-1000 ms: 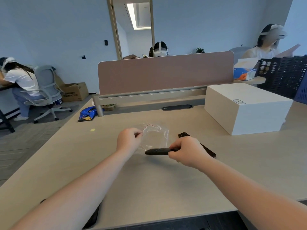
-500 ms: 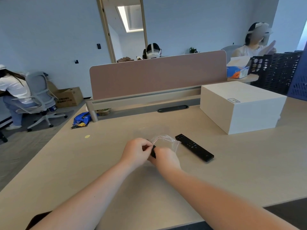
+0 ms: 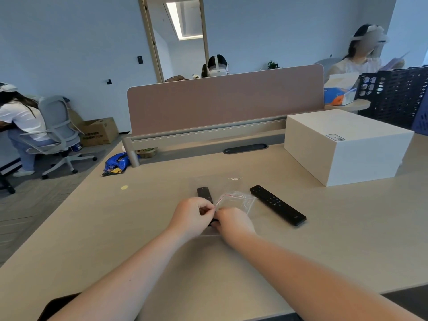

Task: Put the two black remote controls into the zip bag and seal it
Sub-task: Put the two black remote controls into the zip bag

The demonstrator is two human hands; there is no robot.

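Note:
A small clear zip bag [image 3: 238, 200] with a red seal line lies crumpled in the middle of the desk. My left hand [image 3: 191, 214] and my right hand [image 3: 232, 221] meet at its near edge, both pinching the bag's mouth. One black remote control [image 3: 204, 193] lies under my left hand, its far end sticking out beyond my fingers, left of the bag. I cannot tell whether any part of it is inside the bag. The second black remote control [image 3: 278, 205] lies flat on the desk to the right of the bag, untouched.
A white box [image 3: 347, 147] stands at the back right of the beige desk [image 3: 115, 239]. A pink divider screen [image 3: 227, 105] closes off the far edge. A dark object [image 3: 58, 306] sits at the near left edge. People sit in the background.
My right hand has brought the remote it held over to the bag and joined my left hand at the bag's mouth. That remote now points away from me instead of lying crosswise.

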